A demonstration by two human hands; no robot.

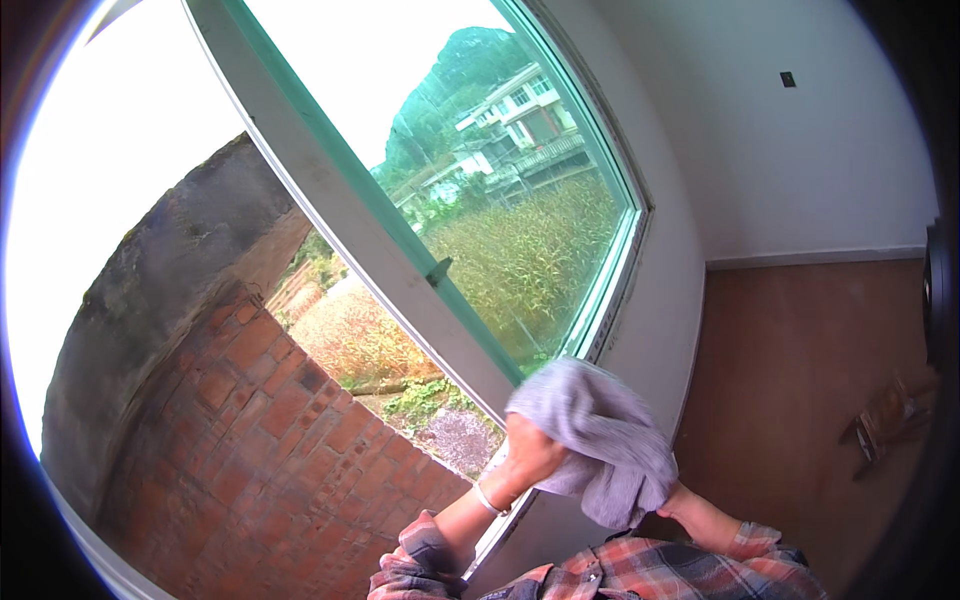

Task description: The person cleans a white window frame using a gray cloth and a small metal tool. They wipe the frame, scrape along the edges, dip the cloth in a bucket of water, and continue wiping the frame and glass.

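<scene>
A grey cloth (592, 427) hangs bunched between my two hands, beside the lower end of the sliding window's frame stile (375, 277). My left hand (534, 450) grips its left side, with the fingers hidden behind the folds. At the lower right edge, my right hand (673, 501) holds the cloth from below, mostly covered by it. A green-tinted glass pane (510, 225) fills the right half of the window. Beneath my left forearm runs the white window sill track (495, 536), and a dark latch (439, 271) sits on the stile.
Through the open left half, a brick wall (247, 420) stands close outside. To the right are a white interior wall (750, 165) and a reddish-brown floor (757, 360). Brown objects (885, 420), unclear in kind, lie on that floor near a dark object (934, 292) at the view's edge.
</scene>
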